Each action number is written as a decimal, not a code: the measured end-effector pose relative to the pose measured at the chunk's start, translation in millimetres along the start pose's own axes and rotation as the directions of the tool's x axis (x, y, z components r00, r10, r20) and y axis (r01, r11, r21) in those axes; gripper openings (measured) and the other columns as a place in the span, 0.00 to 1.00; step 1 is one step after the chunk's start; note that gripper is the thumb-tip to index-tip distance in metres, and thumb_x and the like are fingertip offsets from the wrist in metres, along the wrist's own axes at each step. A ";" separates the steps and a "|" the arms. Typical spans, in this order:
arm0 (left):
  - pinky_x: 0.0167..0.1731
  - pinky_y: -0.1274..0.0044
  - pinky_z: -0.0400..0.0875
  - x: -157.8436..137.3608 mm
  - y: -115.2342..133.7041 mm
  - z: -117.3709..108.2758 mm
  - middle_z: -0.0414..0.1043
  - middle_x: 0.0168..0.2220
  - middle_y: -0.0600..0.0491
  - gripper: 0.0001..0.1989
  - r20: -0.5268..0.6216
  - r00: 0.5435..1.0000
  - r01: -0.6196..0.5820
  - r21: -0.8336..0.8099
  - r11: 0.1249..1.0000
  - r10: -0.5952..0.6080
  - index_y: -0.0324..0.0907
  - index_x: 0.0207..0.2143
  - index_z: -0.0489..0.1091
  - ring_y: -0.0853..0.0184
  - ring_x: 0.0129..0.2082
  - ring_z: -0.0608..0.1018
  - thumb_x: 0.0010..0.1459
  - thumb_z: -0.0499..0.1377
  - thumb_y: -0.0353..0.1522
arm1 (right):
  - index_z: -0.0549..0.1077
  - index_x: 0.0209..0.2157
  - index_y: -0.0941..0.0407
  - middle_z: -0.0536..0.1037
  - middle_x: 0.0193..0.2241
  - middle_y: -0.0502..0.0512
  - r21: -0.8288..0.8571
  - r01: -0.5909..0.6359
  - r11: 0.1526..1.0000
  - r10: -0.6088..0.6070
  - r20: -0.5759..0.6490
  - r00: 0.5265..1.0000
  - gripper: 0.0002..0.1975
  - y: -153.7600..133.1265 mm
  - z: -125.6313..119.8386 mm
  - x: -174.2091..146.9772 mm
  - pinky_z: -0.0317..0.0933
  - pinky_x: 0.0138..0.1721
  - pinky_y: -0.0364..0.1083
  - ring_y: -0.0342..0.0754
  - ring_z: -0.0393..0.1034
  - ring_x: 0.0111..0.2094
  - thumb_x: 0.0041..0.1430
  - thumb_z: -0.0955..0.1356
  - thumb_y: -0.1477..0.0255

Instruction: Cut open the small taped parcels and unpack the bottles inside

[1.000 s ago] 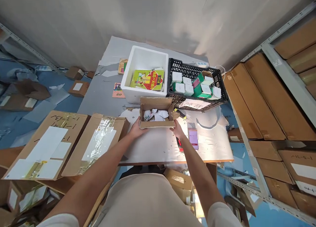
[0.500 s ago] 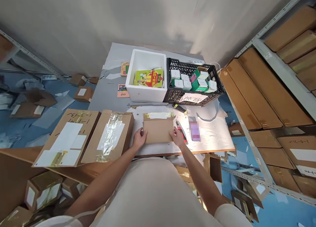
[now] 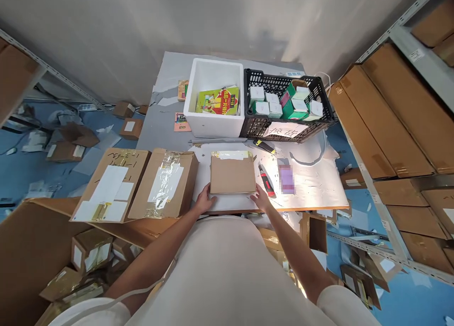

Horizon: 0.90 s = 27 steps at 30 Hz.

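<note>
A small cardboard box lies flat before me on the table, with clear tape over a white strip along its far edge. At its near left corner is my left hand, fingers and thumb apart, fingertips at the cardboard. My right hand sits at the near right corner in the same way, thumb apart from the fingers. Neither hand is wrapped round the box; whether the fingertips press on it I cannot tell. A red and black utility knife lies just right of the box, beside a blurred purple item.
Two taped cartons, one nearer and one farther left, flank my left arm. Behind the box stand a white foam bin with booklets and a black crate with green-white boxes. A yellow-black cutter lies before the crate. Shelved cartons rise at right.
My hands have slid from the box's sides toward its near corners, and their hold has loosened. The box's top panel looks flatter. The whole view has shifted slightly.
</note>
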<state>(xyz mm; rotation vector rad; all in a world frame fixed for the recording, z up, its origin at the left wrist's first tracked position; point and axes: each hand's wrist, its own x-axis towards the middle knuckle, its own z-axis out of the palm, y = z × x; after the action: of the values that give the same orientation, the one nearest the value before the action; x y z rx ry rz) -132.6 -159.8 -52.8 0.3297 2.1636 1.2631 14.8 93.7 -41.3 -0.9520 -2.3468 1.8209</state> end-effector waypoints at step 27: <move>0.40 0.72 0.68 -3.0 105.0 -8.5 0.72 0.40 0.49 0.28 -0.373 0.903 0.148 -0.198 0.969 -0.214 0.41 0.44 0.69 0.63 0.39 0.75 0.38 0.69 0.37 | 0.58 0.61 0.58 0.62 0.59 0.66 -0.850 0.323 0.416 -0.433 0.127 0.892 0.26 -147.2 -4.0 4.1 0.47 0.58 0.57 0.59 0.53 0.60 0.62 0.61 0.69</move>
<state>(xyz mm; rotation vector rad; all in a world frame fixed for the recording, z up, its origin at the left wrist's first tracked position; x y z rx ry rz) -144.4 -113.1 41.0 -0.2119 2.3265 1.4847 -52.7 79.6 88.9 -0.3844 -3.0351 0.3114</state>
